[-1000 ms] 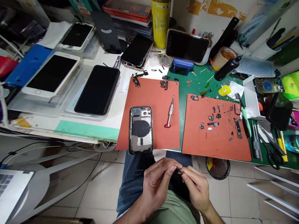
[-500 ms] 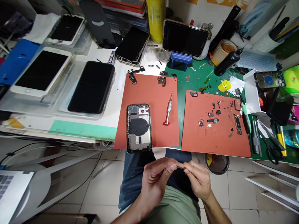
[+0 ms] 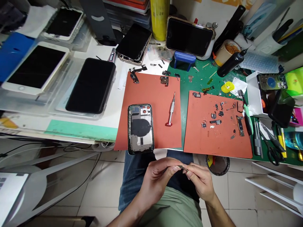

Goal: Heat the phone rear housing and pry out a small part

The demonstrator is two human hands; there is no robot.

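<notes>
Over my lap, in front of the bench edge, my left hand (image 3: pixel 157 178) and my right hand (image 3: pixel 200 180) pinch a small thin dark part (image 3: pixel 182 167) between thumbs and fingertips. Most of that part is covered by the fingers, so its kind does not show. Beyond my hands, an opened phone housing (image 3: pixel 140 129) lies on the left orange-brown mat (image 3: pixel 163 138), its bottom end at the bench edge. A precision screwdriver (image 3: pixel 171 110) with a red cap rests to its right. Small phone parts (image 3: pixel 216 121) are spread on the right mat (image 3: pixel 213 145).
On the left lie a black phone (image 3: pixel 91 85) and a white phone (image 3: pixel 35 67). A phone on a blue stand (image 3: pixel 184 58) is at the back. Scissors (image 3: pixel 272 154), a brush (image 3: pixel 246 107) and a black bottle (image 3: pixel 230 64) occupy the right side. A bin (image 3: pixel 217 165) sits below the edge.
Both hands stay pinched on the small part, which shows a little more between the fingertips now. The view has shifted slightly; the things on the bench stay put.
</notes>
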